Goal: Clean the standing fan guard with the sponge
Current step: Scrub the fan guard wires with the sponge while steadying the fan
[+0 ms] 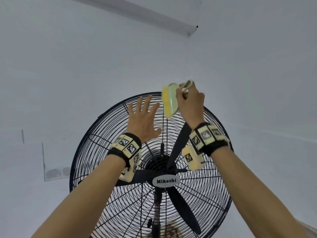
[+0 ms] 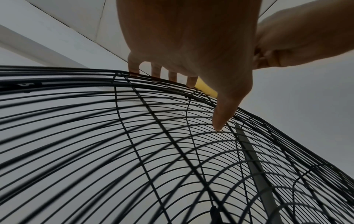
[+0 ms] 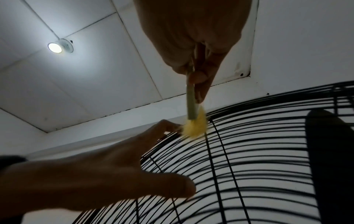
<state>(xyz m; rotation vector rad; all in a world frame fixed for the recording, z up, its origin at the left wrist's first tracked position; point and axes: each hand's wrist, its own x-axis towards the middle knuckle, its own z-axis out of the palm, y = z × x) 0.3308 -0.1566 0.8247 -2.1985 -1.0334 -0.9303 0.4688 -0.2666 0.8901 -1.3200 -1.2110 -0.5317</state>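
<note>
Yellow sponge [image 1: 166, 102] with pale green backing touches black wire guard [image 1: 96, 134].

- head: looks forward and up at the fan guard [image 1: 106, 194], both forearms in frame
- left wrist: close under the left hand [image 2: 191, 45], facing up along the guard
- right wrist: same, under the right hand [image 3: 191, 37]
- all three share the guard's top rim

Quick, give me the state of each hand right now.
Left hand: open, fingers spread straight, touching the top of the fan guard.
Right hand: closed on the handle of the sponge.
</note>
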